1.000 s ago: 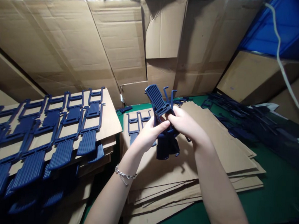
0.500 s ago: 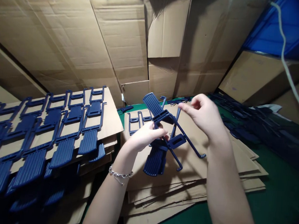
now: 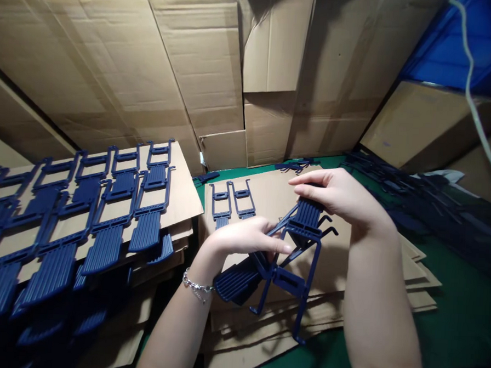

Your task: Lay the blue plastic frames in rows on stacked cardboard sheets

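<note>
Both hands, the left hand [image 3: 242, 240] and the right hand [image 3: 335, 197], are clamped on one unfolded blue plastic stand [image 3: 283, 257] above the cardboard sheet [image 3: 269, 199], where only two stands [image 3: 232, 201] lie at its far-left corner, while the left stack [image 3: 175, 186] looks full.

We are in a small factory packing or assembly station. Flattened cartons [image 3: 181, 65] wall in our green tabletop [image 3: 456, 321]. Rows of identical blue plastic parts [image 3: 103, 220] lie on stacked cardboard sheets [image 3: 388, 279], and a heap of loose parts [image 3: 425, 204] waits at our right.
</note>
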The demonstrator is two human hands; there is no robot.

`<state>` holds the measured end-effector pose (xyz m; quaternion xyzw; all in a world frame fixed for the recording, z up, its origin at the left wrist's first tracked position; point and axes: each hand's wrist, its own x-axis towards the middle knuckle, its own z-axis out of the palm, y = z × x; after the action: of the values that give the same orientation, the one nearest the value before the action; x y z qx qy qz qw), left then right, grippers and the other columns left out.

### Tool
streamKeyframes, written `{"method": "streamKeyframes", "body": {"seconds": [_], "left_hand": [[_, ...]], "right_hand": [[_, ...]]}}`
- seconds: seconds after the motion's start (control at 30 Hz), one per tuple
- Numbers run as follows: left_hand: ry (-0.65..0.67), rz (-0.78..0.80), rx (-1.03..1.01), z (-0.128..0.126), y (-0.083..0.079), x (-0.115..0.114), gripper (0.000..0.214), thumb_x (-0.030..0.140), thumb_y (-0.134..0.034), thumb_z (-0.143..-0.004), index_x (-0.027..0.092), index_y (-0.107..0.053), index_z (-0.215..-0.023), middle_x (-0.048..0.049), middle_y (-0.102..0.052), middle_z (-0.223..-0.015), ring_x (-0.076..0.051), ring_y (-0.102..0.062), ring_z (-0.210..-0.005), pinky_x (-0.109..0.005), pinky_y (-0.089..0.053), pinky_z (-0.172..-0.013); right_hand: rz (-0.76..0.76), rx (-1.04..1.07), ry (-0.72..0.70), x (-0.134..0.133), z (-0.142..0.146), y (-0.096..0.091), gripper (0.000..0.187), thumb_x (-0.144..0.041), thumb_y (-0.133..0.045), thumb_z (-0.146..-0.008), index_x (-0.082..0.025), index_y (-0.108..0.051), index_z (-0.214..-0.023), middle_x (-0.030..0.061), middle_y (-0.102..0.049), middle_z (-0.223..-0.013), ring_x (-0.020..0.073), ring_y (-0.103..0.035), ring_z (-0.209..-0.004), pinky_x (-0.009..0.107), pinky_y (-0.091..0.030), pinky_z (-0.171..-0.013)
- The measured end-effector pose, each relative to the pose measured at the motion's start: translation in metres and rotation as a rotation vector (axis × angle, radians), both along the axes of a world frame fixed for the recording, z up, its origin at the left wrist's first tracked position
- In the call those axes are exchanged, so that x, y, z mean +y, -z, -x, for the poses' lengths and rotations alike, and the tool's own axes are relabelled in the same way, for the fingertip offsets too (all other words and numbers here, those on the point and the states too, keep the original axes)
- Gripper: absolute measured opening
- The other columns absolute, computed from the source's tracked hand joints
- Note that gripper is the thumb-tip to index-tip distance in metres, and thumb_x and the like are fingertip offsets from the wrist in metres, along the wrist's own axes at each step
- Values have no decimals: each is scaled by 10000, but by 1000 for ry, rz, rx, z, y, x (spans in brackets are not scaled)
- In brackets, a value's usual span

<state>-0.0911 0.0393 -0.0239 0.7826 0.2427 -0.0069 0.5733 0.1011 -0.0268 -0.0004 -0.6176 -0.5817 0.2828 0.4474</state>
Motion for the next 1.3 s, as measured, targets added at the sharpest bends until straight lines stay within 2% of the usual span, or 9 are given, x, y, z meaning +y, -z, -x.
{"method": "streamKeyframes", "body": {"seconds": [0.1,0.27,0.4,0.53,0.77,0.9,1.03,1.17,1.3], "left_hand": [[-95,58,-30,4,2,7,385,543,-563,-752,165,-513,-699,16,-525,-533,-115,-501,-496,-215,-356,-483],[-596,-211,-191,9,12,33,323,448,-527,-808,176,-447,-652,47,-432,-491,-90,-416,-430,-209,-303,-437],[-950,-245,-724,-1,15,38,213,345,-548,-815,175,-470,-713,40,-496,-558,-128,-565,-586,-242,-445,-586],[-1064,126,-1215,-11,2,24,158,296,-508,-857,173,-501,-758,39,-551,-626,-116,-616,-701,-279,-496,-740],[-1180,557,-1315,13,-39,7,290,250,-460,-910,166,-482,-634,57,-548,-611,-23,-559,-576,-128,-477,-667],[-1169,515,-1434,27,-57,0,289,282,-446,-923,144,-464,-669,48,-570,-617,-23,-569,-590,-119,-483,-616],[-1250,375,-1563,37,-66,-3,289,295,-453,-920,155,-433,-668,63,-565,-607,-19,-592,-609,-101,-480,-586],[-1276,273,-1634,46,-69,-3,274,282,-458,-920,152,-428,-681,75,-535,-583,-20,-599,-650,-102,-494,-635],[-1288,243,-1594,50,-72,-3,280,311,-463,-915,157,-419,-686,61,-575,-638,-22,-592,-624,-106,-506,-629]], "right_hand": [[-88,190,132,-2,-15,2,354,-380,-655,-722,-143,-662,-985,48,-605,-717,93,-477,-495,167,-267,-364],[-307,437,606,-4,-45,5,235,-238,-546,-794,-128,-618,-989,74,-601,-789,61,-423,-451,170,-209,-340],[-406,529,825,-2,-63,11,230,-89,-437,-768,-146,-572,-944,86,-603,-900,60,-466,-454,196,-332,-395],[-349,417,725,13,-60,23,217,-18,-377,-652,-150,-524,-742,38,-573,-752,96,-535,-476,210,-428,-448],[-21,247,372,49,-11,39,264,-1,-338,-659,-123,-540,-777,29,-562,-675,113,-574,-516,217,-477,-508],[209,167,202,50,8,42,363,-20,-350,-682,-150,-535,-966,23,-546,-655,126,-561,-527,236,-468,-526],[433,-30,-11,43,11,44,639,-45,-397,-692,-201,-350,-1309,43,-585,-749,162,-572,-546,282,-480,-542],[575,-426,38,47,12,53,595,-103,-412,-743,-162,-392,-1334,133,-613,-958,233,-610,-818,334,-487,-714],[559,-578,90,61,21,66,629,-158,-493,-752,-199,-379,-1369,142,-363,-1361,311,-383,-1209,406,-385,-936]]}}
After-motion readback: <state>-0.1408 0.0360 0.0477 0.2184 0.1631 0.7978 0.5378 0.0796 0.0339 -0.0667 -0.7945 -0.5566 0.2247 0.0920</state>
